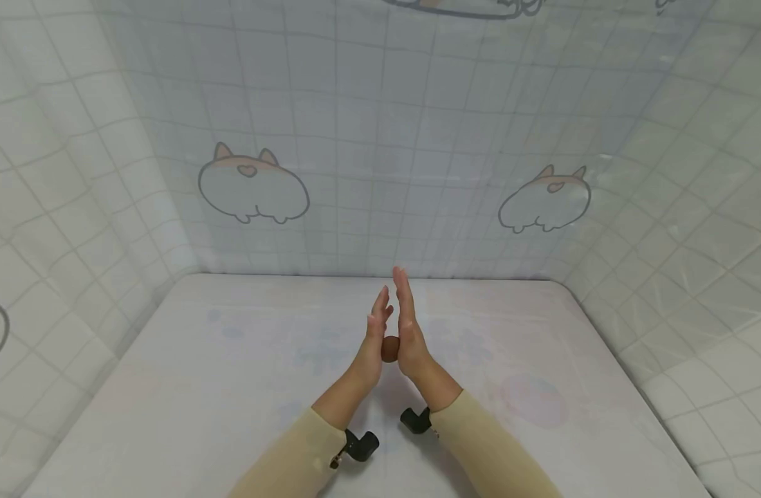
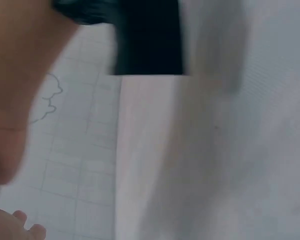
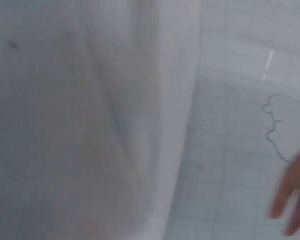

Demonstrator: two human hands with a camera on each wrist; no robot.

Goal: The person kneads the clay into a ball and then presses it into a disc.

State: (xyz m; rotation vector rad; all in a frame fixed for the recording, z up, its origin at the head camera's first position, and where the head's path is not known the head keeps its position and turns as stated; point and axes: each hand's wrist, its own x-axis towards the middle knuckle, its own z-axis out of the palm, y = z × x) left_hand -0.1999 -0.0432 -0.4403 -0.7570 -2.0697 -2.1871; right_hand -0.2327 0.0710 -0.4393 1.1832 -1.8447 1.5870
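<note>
A small brown ball [image 1: 389, 349] sits between the palms, near the heels of the hands. My left hand [image 1: 373, 346] presses it from one side with its fingers extended. From the other side my right hand [image 1: 410, 339] presses, its straight fingers pointing up and away. The fingertips of the two hands lean toward each other above the ball. In the left wrist view part of a blurred hand [image 2: 7, 155] shows at the left edge; in the right wrist view some fingers [image 3: 290, 205] show at the lower right. The ball cannot be made out in either wrist view.
Below the hands lies a white table [image 1: 243, 387] with faint printed patterns. A grid-patterned sheet with dog drawings [image 1: 252, 187] hangs behind it, and similar sheets [image 1: 50, 207] flank both sides. Each wrist carries a black camera [image 1: 360, 446].
</note>
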